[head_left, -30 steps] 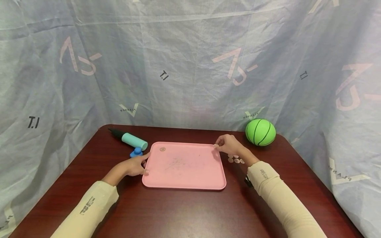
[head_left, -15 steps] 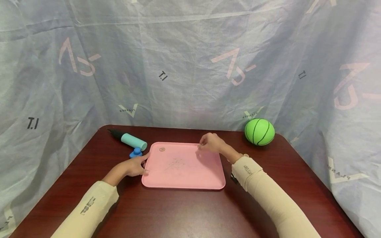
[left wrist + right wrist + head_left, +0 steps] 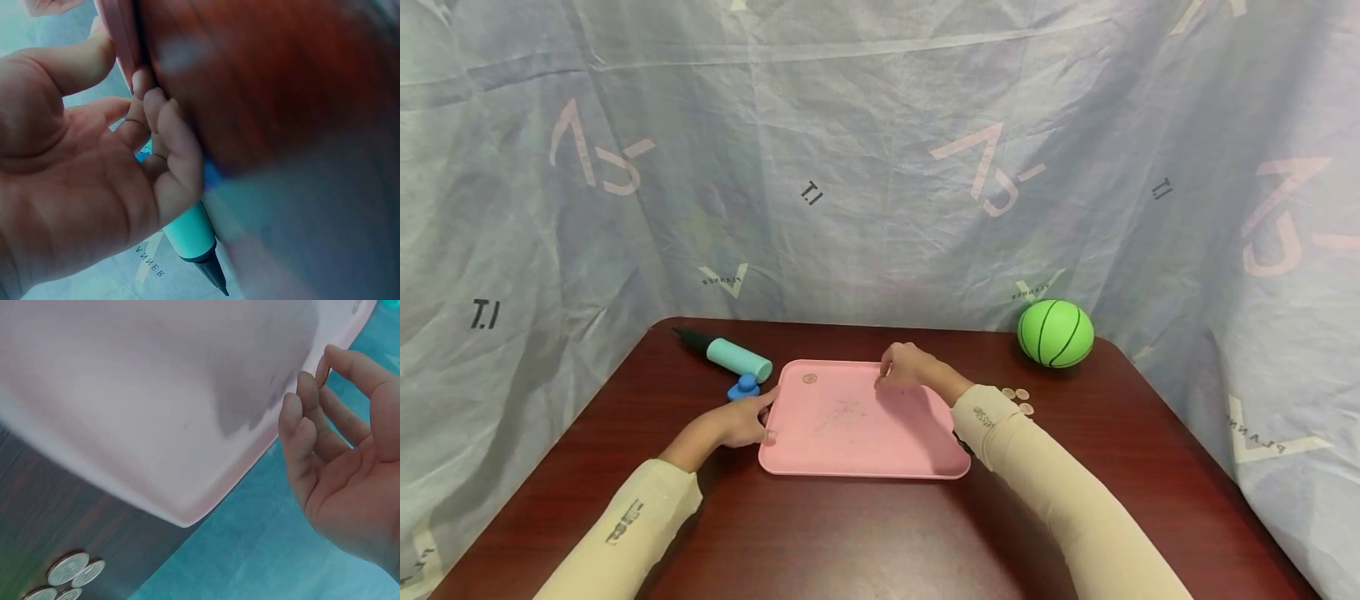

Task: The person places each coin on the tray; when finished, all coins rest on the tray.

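Note:
A pink tray (image 3: 857,454) lies on the table, with one coin (image 3: 810,378) near its far left corner. My left hand (image 3: 741,421) holds the tray's left rim, thumb over the edge and fingers curled at its side and underside; the left wrist view shows this rim (image 3: 120,37) close up. Over the far part of the tray, my right hand (image 3: 908,368) pinches another coin (image 3: 324,374) between thumb and index finger, seen nearly edge-on. Right of the tray, several loose coins (image 3: 1022,394) lie on the table, partly hidden by the right sleeve.
A turquoise cylinder with a black tapered end (image 3: 733,357) lies at the back left. A small blue object (image 3: 746,387) sits between it and my left hand. A green ball (image 3: 1056,333) rests at the back right. A grey printed cloth (image 3: 865,167) hangs behind the table.
My right hand has moved left from the tray's far right corner to over its far middle, carrying the pinched coin. My left hand has kept its place on the rim.

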A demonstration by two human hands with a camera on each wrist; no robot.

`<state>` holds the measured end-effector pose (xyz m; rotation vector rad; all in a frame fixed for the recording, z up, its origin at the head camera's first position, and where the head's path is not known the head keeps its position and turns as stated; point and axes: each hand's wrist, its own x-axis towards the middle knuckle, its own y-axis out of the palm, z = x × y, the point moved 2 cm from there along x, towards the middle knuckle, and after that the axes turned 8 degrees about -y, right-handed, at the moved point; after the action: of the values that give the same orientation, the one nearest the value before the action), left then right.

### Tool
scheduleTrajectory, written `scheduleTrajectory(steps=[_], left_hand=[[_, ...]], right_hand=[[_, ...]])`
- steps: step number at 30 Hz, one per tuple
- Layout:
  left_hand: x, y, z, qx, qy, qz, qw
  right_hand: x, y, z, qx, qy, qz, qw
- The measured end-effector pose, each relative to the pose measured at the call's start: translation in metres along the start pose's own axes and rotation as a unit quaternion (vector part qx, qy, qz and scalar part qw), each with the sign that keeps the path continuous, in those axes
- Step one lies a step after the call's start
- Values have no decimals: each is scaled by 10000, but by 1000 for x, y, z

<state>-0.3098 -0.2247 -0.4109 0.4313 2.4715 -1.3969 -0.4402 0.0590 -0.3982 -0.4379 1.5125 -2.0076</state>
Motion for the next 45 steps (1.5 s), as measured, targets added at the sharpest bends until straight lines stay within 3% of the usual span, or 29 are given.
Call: scheduleTrajectory(steps=[13,35,45], left_hand=[[3,1,2,37,-7,-24,10000],[1,1,3,-24,27,-34,10000],[2,1,2,-12,106,-67,9999]], right_hand=[[21,9,12,260,-80,230,9994],[49,27,50,475,-214,-38,9986],[53,31,52,494,-106,-201,9985]])
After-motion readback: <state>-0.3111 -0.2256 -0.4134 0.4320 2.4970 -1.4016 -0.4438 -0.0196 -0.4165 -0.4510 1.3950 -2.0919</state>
